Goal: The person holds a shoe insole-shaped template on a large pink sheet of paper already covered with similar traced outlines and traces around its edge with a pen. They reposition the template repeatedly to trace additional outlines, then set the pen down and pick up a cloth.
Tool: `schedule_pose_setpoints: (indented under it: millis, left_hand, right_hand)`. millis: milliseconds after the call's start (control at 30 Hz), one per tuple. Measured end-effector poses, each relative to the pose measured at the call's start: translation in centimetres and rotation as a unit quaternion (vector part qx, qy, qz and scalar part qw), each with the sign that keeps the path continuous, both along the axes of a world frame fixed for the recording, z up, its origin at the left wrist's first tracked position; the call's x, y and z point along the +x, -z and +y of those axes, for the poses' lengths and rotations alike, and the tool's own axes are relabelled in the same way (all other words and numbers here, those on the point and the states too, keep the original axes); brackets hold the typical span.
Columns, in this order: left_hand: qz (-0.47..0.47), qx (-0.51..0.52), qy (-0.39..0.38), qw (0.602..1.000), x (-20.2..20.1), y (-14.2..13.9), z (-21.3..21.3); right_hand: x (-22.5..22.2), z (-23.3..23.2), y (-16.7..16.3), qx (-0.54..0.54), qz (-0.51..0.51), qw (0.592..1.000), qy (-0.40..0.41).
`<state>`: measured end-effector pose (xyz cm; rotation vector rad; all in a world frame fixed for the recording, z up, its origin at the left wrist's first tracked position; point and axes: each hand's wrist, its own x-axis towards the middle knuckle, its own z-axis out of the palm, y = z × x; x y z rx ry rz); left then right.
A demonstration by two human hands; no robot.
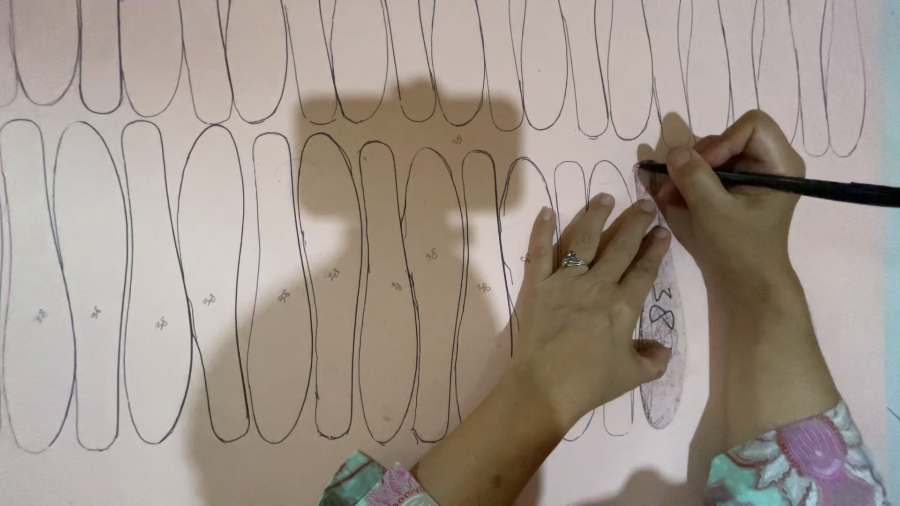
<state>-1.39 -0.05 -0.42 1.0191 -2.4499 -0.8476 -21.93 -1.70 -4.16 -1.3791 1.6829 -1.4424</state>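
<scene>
Tracing a sole template on pink sheet.

The translucent sole template lies at the right of the pink sheet, pinned flat by the left hand, fingers spread and pressing. The right hand pinches a black pen, its tip at the template's far end. Drawn sole outlines fill two rows leftward, most of the near row already traced; bare sheet remains only to the right of the template.

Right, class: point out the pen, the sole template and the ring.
pen [797, 185], head view, middle of its black barrel.
sole template [667, 375], head view, its lower half.
ring [573, 261], head view, its band on the left hand's finger.
</scene>
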Motion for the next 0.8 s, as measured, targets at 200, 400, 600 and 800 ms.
schedule_pose_setpoints:
  millis: [200, 400, 600, 800]
  left_hand:
    - [0.01, 0.002, -0.007, 1.0, 0.09, 0.04, 0.15]
    - [0.008, 0.004, -0.003, 1.0, 0.06, -0.02, 0.11]
    - [0.005, 0.011, 0.002, 1.0, 0.05, 0.0, 0.05]
    - [0.003, 0.01, 0.002, 1.0, 0.04, 0.08, 0.09]
  right_hand:
    - [0.1, 0.16, -0.02, -0.005, -0.018, 1.0, 0.009]
    - [-0.21, 0.04, 0.16, -0.002, 0.037, 0.999, 0.031]
    - [-0.38, 0.1, 0.31, -0.018, 0.009, 0.999, 0.034]
    - [-0.19, 0.09, 0.34, -0.02, -0.004, 0.999, 0.049]
